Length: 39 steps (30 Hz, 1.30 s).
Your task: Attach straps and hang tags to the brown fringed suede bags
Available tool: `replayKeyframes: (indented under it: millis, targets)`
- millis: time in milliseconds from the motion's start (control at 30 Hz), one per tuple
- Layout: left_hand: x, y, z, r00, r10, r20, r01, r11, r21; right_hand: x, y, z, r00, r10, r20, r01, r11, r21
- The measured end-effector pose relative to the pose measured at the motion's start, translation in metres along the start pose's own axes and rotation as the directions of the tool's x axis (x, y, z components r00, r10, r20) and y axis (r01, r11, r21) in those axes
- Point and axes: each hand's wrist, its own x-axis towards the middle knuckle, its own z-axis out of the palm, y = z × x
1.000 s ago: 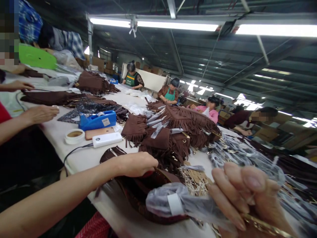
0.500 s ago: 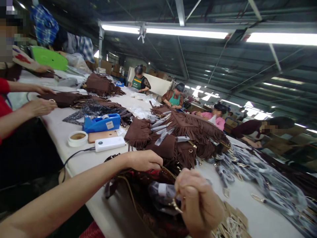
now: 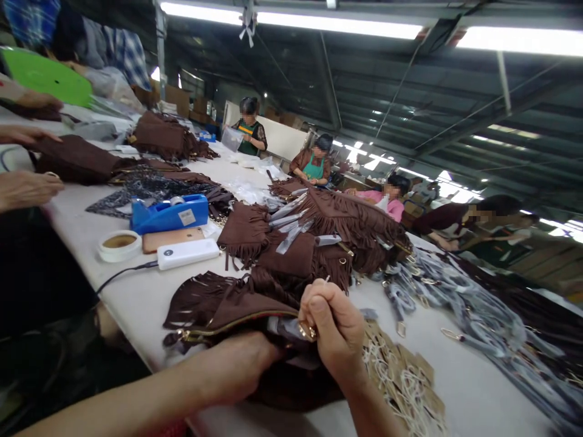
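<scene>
A brown fringed bag (image 3: pixel 228 303) lies at the table's front edge with its gold zipper open. My left hand (image 3: pixel 248 364) reaches into the opening; its fingers are hidden inside. At the right end of the zipper, my right hand (image 3: pixel 330 315) is closed in a fist around part of the bag's edge, beside gold metal clasps (image 3: pixel 307 331). A plastic-wrapped strap (image 3: pixel 286 328) shows in the opening between the hands. Beyond the bag is a heap of brown fringed bags (image 3: pixel 291 261).
A blue tape dispenser (image 3: pixel 170 213), tape roll (image 3: pixel 119 246), phone (image 3: pixel 173 239) and white power bank (image 3: pixel 188 254) lie left. Wrapped straps (image 3: pixel 473 309) and tan tags with white strings (image 3: pixel 401 382) are right. A co-worker's hands (image 3: pixel 30 191) are far left; other people stand beyond.
My left hand has let go of the bag's rim and moved down into the opening. The bag's fringed flap now shows at left. My right hand is higher, and the view has shifted.
</scene>
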Motion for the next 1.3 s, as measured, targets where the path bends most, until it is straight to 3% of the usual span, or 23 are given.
replayKeyframes:
  millis: [67, 133, 167, 233, 300, 333, 400, 467, 600, 667, 867, 1100, 1200, 1300]
  targets:
    - [0.011, -0.008, -0.005, 0.999, -0.029, -0.020, 0.028, 0.999, -0.033, -0.004, -0.011, -0.006, 0.993, 0.076, 0.087, -0.087, 0.989, 0.119]
    - [0.022, -0.015, -0.012, 0.996, -0.085, 0.030, 0.085, 0.996, 0.029, -0.008, -0.025, -0.012, 0.958, 0.114, 0.263, -0.146, 0.984, 0.106]
    - [0.028, -0.018, -0.014, 0.990, -0.120, 0.074, 0.115, 0.991, 0.064, -0.011, -0.031, -0.015, 0.914, 0.123, 0.386, -0.146, 0.989, 0.030]
    - [0.036, -0.022, -0.017, 0.972, -0.175, 0.159, 0.157, 0.980, 0.119, -0.017, -0.034, -0.017, 0.762, 0.186, 0.620, -0.068, 0.976, -0.208]
    - [0.041, -0.024, -0.018, 0.963, -0.186, 0.195, 0.159, 0.976, 0.147, -0.025, -0.023, -0.018, 0.632, 0.318, 0.707, 0.074, 0.883, -0.463]
    - [0.042, -0.023, -0.018, 0.966, -0.170, 0.196, 0.141, 0.978, 0.153, -0.028, -0.014, -0.020, 0.617, 0.389, 0.684, 0.134, 0.805, -0.578]
    - [0.039, -0.019, -0.013, 0.969, -0.142, 0.201, 0.107, 0.979, 0.174, -0.031, 0.008, -0.025, 0.651, 0.490, 0.580, 0.184, 0.639, -0.747]
    - [0.033, -0.013, -0.003, 0.974, -0.104, 0.203, 0.059, 0.974, 0.219, -0.030, 0.025, -0.033, 0.697, 0.523, 0.491, 0.155, 0.558, -0.815]
    - [0.024, 0.004, 0.022, 0.983, 0.078, 0.167, -0.131, 0.933, 0.335, -0.022, 0.032, -0.043, 0.742, 0.513, 0.431, 0.098, 0.553, -0.827]
    - [0.027, 0.011, 0.030, 0.979, 0.121, 0.166, -0.167, 0.940, 0.299, -0.021, 0.028, -0.042, 0.755, 0.505, 0.418, 0.089, 0.553, -0.829]
    - [0.059, 0.013, 0.036, 0.959, -0.134, 0.251, 0.122, 0.991, 0.064, -0.033, 0.022, -0.043, 0.757, 0.505, 0.415, 0.096, 0.542, -0.835]
    - [0.076, 0.003, 0.057, 0.964, -0.176, 0.198, 0.206, 0.968, -0.143, -0.044, 0.022, -0.061, 0.675, 0.620, 0.400, 0.119, 0.444, -0.888]
    - [0.075, 0.004, 0.069, 0.964, -0.235, 0.127, 0.259, 0.941, -0.219, -0.042, 0.021, -0.064, 0.677, 0.609, 0.414, 0.097, 0.484, -0.870]
    - [0.074, 0.005, 0.078, 0.951, -0.304, 0.056, 0.308, 0.913, -0.266, -0.039, 0.017, -0.066, 0.705, 0.552, 0.445, 0.048, 0.588, -0.807]
